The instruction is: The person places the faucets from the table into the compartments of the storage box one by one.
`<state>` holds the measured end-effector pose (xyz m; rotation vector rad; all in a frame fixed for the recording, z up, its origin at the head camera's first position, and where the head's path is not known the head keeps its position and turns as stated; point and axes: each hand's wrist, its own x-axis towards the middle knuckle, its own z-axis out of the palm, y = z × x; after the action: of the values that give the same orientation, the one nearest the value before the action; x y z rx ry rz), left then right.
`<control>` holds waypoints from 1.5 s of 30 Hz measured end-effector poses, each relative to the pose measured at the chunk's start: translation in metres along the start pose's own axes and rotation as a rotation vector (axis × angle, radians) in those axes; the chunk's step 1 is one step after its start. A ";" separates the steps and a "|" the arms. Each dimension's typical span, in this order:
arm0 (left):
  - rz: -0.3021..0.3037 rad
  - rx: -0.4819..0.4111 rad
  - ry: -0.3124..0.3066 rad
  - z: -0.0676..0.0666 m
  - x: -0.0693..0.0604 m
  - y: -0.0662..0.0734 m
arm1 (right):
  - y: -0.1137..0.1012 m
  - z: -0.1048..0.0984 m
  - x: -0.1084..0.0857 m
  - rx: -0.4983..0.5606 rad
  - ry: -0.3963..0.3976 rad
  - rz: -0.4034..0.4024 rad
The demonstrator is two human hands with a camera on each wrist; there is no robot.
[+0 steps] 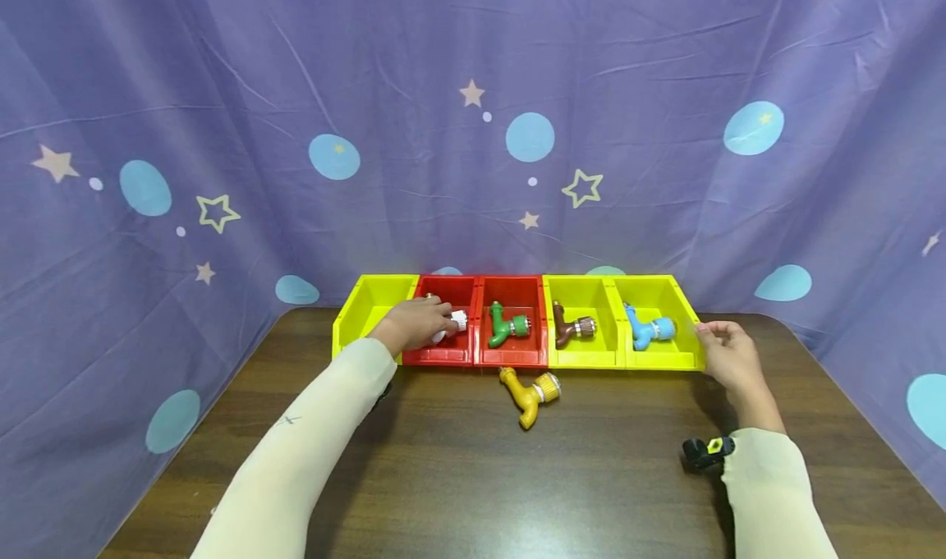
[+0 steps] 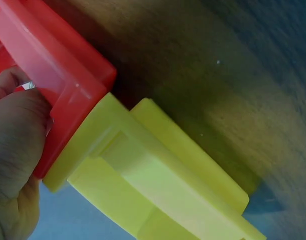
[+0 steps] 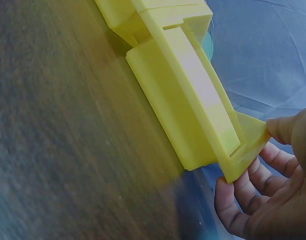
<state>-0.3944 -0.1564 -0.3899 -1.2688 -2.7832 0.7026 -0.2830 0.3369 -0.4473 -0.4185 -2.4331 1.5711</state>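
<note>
My left hand (image 1: 414, 323) reaches into the left red bin (image 1: 447, 360) and holds a white tap (image 1: 461, 321), mostly hidden by the fingers. In the left wrist view only a bit of white shows past the hand (image 2: 17, 135). At the row's right end, my right hand (image 1: 735, 362) pinches the side wall of the last yellow bin (image 1: 665, 362); the right wrist view shows thumb and fingers on that bin's corner (image 3: 243, 160). Inside this bin lies a light blue tap (image 1: 650, 329).
The other red bin (image 1: 512, 360) contains a green tap (image 1: 508, 326), and the yellow bin beside it (image 1: 584, 360) a brown tap (image 1: 572, 327). Another yellow bin (image 1: 369, 296) ends the row at left. A yellow tap (image 1: 530, 395) lies on the wooden table (image 1: 532, 493) before the bins.
</note>
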 end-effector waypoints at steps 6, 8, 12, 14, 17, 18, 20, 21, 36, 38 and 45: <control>-0.034 0.012 -0.039 0.000 0.002 0.003 | 0.000 -0.001 0.000 0.000 0.000 -0.013; -0.046 0.019 -0.053 -0.001 0.003 0.003 | -0.001 -0.001 0.000 -0.001 0.000 -0.013; -0.057 0.038 -0.064 -0.002 0.004 0.004 | -0.002 -0.002 0.000 -0.008 -0.001 -0.006; -0.061 0.049 -0.061 -0.002 0.003 0.005 | -0.003 -0.002 0.000 -0.011 0.000 -0.005; -0.057 0.058 -0.048 -0.002 0.002 0.006 | -0.002 -0.001 0.000 -0.011 0.002 -0.001; -0.057 0.047 -0.044 -0.003 0.001 0.006 | -0.002 -0.001 0.000 -0.012 0.003 0.000; -0.057 0.011 -0.031 -0.005 0.000 0.005 | -0.002 -0.001 0.000 -0.011 0.001 0.008; -0.058 -0.012 -0.024 -0.007 -0.001 0.005 | -0.002 -0.001 0.000 -0.011 0.002 0.011; -0.088 -0.183 0.109 -0.029 -0.009 0.005 | 0.000 0.000 -0.001 -0.018 -0.004 0.006; -0.091 -0.175 0.147 -0.032 -0.012 0.009 | 0.000 0.001 -0.001 -0.016 -0.003 0.005; -0.109 -0.165 0.313 -0.035 -0.021 0.029 | 0.000 0.001 -0.001 -0.005 0.010 -0.001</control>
<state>-0.3535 -0.1408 -0.3661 -1.1238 -2.6668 0.2469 -0.2822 0.3357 -0.4475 -0.4253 -2.4298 1.5592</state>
